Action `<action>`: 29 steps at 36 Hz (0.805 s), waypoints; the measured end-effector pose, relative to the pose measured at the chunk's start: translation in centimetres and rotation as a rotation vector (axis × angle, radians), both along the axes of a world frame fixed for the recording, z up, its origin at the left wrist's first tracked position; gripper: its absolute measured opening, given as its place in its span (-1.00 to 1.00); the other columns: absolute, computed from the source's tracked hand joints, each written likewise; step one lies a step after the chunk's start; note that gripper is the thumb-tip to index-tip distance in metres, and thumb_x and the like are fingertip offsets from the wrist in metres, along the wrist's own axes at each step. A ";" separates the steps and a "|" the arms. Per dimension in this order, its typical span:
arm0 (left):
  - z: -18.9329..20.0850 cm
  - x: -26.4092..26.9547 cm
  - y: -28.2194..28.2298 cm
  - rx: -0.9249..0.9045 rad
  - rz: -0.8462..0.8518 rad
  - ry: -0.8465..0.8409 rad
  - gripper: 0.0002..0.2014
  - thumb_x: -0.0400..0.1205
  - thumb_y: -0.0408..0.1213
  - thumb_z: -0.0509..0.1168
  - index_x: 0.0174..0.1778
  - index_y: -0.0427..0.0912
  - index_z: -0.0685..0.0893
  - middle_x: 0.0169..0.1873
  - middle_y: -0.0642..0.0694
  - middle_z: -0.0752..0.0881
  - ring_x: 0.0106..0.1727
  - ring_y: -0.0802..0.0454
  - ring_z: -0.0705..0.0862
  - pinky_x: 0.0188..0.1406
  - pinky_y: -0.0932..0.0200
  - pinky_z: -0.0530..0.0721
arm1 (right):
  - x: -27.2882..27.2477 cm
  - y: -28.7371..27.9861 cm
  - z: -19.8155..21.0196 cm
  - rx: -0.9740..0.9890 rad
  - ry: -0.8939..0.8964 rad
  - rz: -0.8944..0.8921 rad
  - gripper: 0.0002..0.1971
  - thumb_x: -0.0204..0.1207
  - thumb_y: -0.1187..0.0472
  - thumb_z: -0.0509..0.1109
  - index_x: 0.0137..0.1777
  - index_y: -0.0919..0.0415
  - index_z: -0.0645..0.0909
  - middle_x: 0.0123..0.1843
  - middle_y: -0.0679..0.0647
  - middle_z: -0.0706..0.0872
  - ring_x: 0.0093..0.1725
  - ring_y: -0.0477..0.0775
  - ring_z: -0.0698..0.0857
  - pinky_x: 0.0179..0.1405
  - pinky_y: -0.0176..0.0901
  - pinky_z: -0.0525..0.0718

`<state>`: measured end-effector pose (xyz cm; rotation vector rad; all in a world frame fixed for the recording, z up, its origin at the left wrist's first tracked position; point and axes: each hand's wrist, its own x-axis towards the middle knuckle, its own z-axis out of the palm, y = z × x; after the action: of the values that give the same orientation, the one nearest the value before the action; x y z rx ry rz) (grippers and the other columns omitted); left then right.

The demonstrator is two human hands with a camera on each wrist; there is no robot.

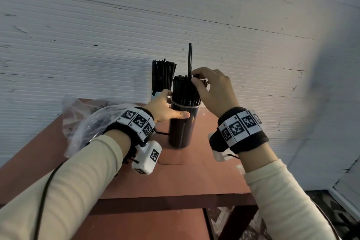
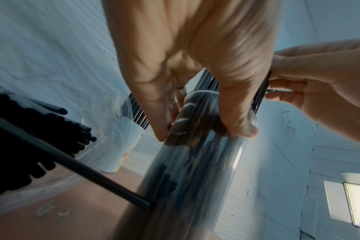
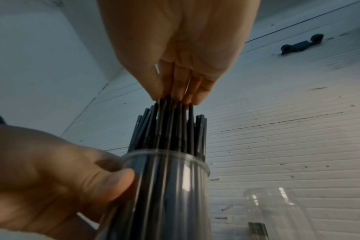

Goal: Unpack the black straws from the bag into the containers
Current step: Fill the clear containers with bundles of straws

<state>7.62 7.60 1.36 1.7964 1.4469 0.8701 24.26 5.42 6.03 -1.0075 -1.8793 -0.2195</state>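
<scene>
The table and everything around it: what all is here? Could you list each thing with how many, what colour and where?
near cup: one, clear, mid-table, packed with straws
straws: many, black, upright in the near cup; two stick up higher
far cup: one, clear, at the wall behind the near cup, also full of black straws
third cup: one, clear, right of the near cup, seen only by the right wrist camera
bag: one, clear plastic, left on the table, black straws inside
loose straw: one, black, lying by the near cup's base
table: one, reddish-brown
wall: white, ribbed
left hand: grips the near cup
right hand: fingertips on the straw tops

Reddish table (image 1: 194, 177) bears two straw-filled containers (image 1: 184, 122), bag (image 1: 87, 119)
</scene>
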 end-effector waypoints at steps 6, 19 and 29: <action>-0.1 0.0 -0.1 -0.018 -0.012 -0.052 -0.15 0.38 -0.05 0.62 0.52 -0.08 0.34 0.35 -0.02 0.59 0.32 0.02 0.55 0.24 0.15 0.43 | 0.0 -0.2 -1.7 -0.072 0.039 0.015 -0.75 0.65 0.25 0.27 0.22 0.19 0.71 0.19 0.02 0.72 0.27 0.06 0.57 0.22 -0.45 0.33; 0.2 0.2 -0.4 0.009 0.001 -0.028 -0.17 0.40 -0.07 0.61 0.53 -0.12 0.35 0.37 -0.05 0.59 0.27 0.04 0.56 0.18 0.18 0.42 | -1.3 1.0 3.7 -0.073 -0.022 0.115 -0.37 0.64 0.11 0.33 0.66 0.07 0.21 0.60 0.08 0.37 0.49 0.06 0.48 0.44 0.03 0.54; 0.1 0.1 -0.4 0.012 -0.001 -0.027 -0.19 0.38 -0.07 0.62 0.50 -0.10 0.37 0.34 -0.02 0.61 0.20 0.09 0.53 0.17 0.17 0.41 | -1.8 1.0 2.0 -0.124 0.108 0.031 -0.73 0.54 0.30 0.42 0.22 0.11 0.67 0.04 -0.11 0.66 -0.18 -0.20 0.70 -0.16 -0.64 0.57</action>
<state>7.72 7.21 1.50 1.7874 1.4267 0.9008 22.42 6.44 8.03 -1.0516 -1.8262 -0.0294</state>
